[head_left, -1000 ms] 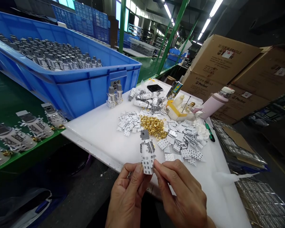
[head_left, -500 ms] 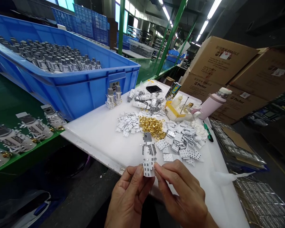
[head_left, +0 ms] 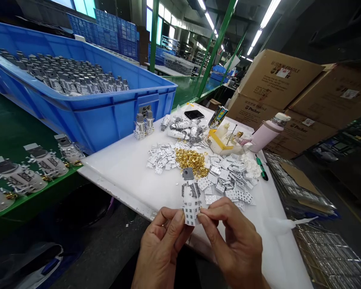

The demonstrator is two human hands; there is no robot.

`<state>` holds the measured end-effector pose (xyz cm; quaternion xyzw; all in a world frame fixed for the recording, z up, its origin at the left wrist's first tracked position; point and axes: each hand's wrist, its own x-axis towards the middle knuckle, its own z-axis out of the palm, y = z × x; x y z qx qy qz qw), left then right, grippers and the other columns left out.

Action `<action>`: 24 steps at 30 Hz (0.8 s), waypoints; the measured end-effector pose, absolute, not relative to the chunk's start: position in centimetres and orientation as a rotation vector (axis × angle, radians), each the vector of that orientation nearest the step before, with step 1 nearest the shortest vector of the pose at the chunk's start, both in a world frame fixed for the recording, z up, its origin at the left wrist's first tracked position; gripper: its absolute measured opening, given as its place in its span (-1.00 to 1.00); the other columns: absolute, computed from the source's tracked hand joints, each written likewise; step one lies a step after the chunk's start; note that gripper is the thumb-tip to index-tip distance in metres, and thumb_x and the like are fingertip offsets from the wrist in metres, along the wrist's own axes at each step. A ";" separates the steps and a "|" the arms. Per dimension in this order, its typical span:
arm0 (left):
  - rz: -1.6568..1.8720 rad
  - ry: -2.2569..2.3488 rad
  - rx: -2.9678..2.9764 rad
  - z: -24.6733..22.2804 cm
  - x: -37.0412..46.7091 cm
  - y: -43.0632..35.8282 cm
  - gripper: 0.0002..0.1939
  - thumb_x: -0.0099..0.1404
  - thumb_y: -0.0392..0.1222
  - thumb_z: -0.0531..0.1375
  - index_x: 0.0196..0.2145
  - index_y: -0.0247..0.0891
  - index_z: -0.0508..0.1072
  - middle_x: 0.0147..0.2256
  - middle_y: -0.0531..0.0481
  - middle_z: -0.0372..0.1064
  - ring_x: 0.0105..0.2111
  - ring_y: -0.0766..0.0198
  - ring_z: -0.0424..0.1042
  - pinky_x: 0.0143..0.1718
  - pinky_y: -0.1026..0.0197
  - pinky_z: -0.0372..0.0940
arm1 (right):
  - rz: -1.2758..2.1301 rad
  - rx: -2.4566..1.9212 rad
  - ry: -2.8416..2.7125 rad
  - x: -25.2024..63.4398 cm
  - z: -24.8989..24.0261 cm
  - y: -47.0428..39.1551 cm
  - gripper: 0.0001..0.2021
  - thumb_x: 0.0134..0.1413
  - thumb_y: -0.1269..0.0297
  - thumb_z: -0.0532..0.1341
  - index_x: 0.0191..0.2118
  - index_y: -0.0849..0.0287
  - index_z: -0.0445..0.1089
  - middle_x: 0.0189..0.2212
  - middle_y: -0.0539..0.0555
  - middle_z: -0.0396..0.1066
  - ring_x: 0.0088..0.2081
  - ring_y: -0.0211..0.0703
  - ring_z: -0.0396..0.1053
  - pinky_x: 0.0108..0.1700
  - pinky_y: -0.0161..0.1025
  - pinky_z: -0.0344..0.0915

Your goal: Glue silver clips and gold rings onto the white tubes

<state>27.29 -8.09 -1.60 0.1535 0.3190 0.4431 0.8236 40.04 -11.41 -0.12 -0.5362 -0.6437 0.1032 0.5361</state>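
The left hand (head_left: 161, 245) has its grip closed on the lower left edge of a white-and-grey miniature module (head_left: 191, 198), pinched between thumb and fingers. The right hand (head_left: 236, 241) narrows its grip to a thumb-and-forefinger pinch at the module's lower right edge; whether a tiny part sits between those tips, I cannot tell. The module is upright, grey block at the top, just on the near side of the pile of gold rings (head_left: 192, 160).

Left of the ring pile lies a heap of small white plates (head_left: 161, 157); right of it, a heap of white studded panels (head_left: 228, 176). Beyond the rings are loose module bodies (head_left: 186, 128), then a black smartphone (head_left: 194, 114). Farther right of the rings stand a yellow-edged tray (head_left: 218, 140) and a pink bottle (head_left: 266, 134), with a green-handled tool (head_left: 261, 166) near them. All lie on the white tabletop (head_left: 123, 168). Beyond the rings to the left, two finished-looking modules (head_left: 140, 127) stand beside a blue crate (head_left: 108, 116) holding many more.
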 end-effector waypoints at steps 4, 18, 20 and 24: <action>0.890 0.660 0.373 -1.3 27.0 -7.8 -0.82 0.22 -0.13 0.31 -0.45 -0.23 0.42 -0.45 0.03 0.40 -0.40 0.32 0.37 -0.32 0.31 0.37 | 0.828 -1.458 -1.226 40.3 0.3 -11.5 -0.81 0.20 0.20 0.24 -0.10 0.07 0.30 -0.25 0.02 0.34 -0.25 -0.22 0.34 -0.17 -0.26 0.35; 0.860 0.872 0.979 -1.4 25.7 -6.2 -0.74 0.09 0.03 0.36 -0.37 -0.19 0.52 -0.42 0.06 0.47 -0.39 0.28 0.42 -0.34 0.32 0.33 | 0.982 -1.408 -1.138 39.7 0.0 -11.8 -0.82 0.22 0.15 0.21 -0.11 0.06 0.30 -0.22 0.01 0.41 -0.20 -0.19 0.38 -0.12 -0.27 0.35; 0.808 0.857 1.026 -1.2 25.5 -6.0 -0.72 0.06 0.01 0.39 -0.32 -0.16 0.51 -0.39 0.07 0.49 -0.37 0.24 0.46 -0.31 0.28 0.36 | 0.857 -1.433 -1.214 39.6 -0.5 -12.0 -0.84 0.22 0.19 0.20 -0.11 0.06 0.30 -0.22 0.03 0.41 -0.22 -0.18 0.39 -0.15 -0.27 0.37; 0.698 0.786 1.119 -1.0 24.8 -5.6 -0.74 0.14 -0.07 0.35 -0.19 -0.10 0.51 -0.23 0.06 0.54 -0.27 0.20 0.51 -0.16 0.20 0.38 | 0.677 -1.479 -1.352 39.7 -0.9 -12.6 -0.79 0.25 0.21 0.15 -0.03 0.06 0.30 -0.14 0.10 0.40 -0.11 -0.10 0.40 -0.07 -0.21 0.40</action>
